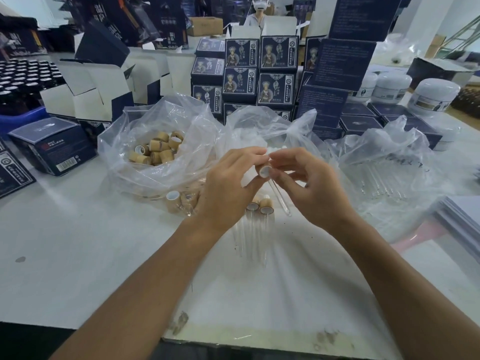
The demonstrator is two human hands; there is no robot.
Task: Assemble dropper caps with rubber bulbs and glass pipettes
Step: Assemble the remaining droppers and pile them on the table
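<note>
Both forearms bare, no sleeves; left hand [228, 188], right hand [309, 188] ungloved, short nails.

A clear plastic bag of wooden dropper caps [158, 152] sits left on the white table [65, 242], a clear plastic bag of glass pipettes [384, 178] right, assembled wood-capped glass droppers [259, 219] between them and nearer the person, stacked dark printed cartons [259, 71] behind

Both hands [270, 183] pinching dropper cap [265, 170], glass pipette [279, 197] hanging below
</note>
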